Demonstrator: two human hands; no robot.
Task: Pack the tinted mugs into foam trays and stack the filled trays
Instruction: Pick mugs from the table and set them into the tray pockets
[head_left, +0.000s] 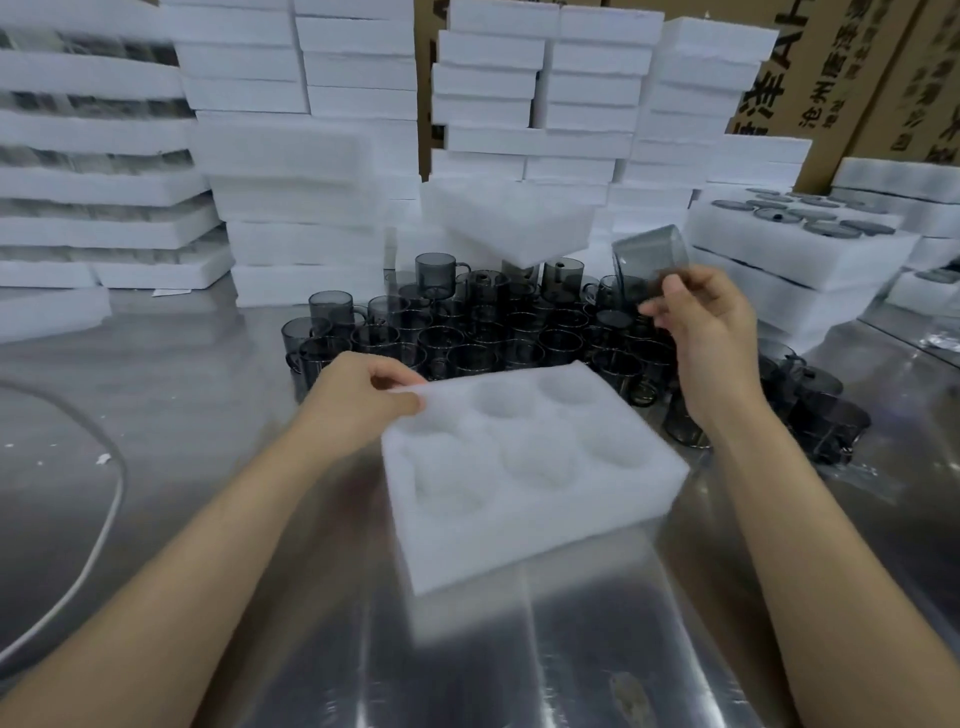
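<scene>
A white foam tray (524, 483) with six empty round pockets lies tilted on the steel table in front of me. My left hand (363, 397) pinches its far left corner. My right hand (701, 317) holds a grey tinted mug (652, 257) in the air, tipped on its side above the crowd of tinted mugs (467, 332) standing behind the tray. More mugs (815, 410) lie to the right of my right wrist.
Tall stacks of white foam trays (291, 156) line the back and left. Filled trays with dark lids (795, 218) sit at the right. Cardboard boxes (857, 78) stand behind. A white cable (111, 499) curves over the table at left.
</scene>
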